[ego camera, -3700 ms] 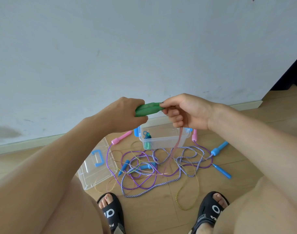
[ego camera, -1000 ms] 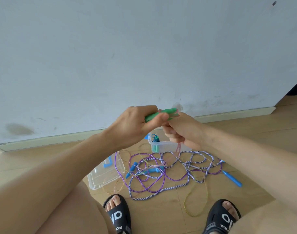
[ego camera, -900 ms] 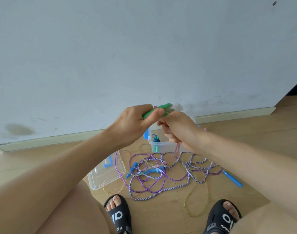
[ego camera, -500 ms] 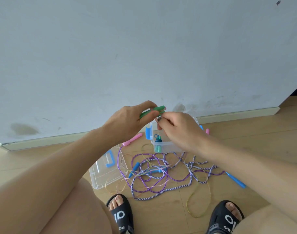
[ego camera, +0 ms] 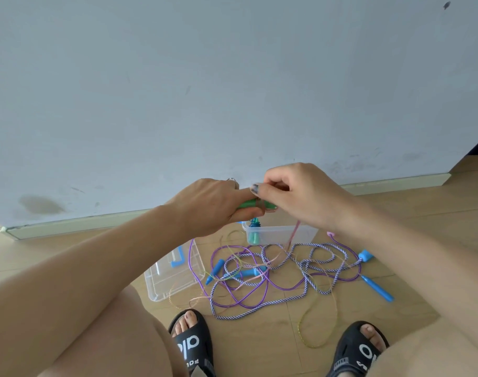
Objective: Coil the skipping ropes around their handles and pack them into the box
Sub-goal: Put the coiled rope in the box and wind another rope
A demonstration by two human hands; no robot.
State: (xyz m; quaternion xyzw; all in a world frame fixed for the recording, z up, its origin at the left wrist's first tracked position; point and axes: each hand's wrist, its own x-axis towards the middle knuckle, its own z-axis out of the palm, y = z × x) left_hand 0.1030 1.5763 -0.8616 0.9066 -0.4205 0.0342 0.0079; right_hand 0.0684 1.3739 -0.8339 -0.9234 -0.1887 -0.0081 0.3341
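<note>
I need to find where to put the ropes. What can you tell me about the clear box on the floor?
The clear box looks like see-through plastic. It stands open and upright on the wooden floor by the wall, behind the tangled ropes. A teal-handled rope bundle already sits in its left end. The pink cord crosses in front of it.

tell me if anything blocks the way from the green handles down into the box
Nothing visible does. The green handles, gripped by the left hand, are above the open box, whose lid lies off to the side. The pink rope, guided by the right hand, trails into the floor tangle, still uncoiled.
</note>
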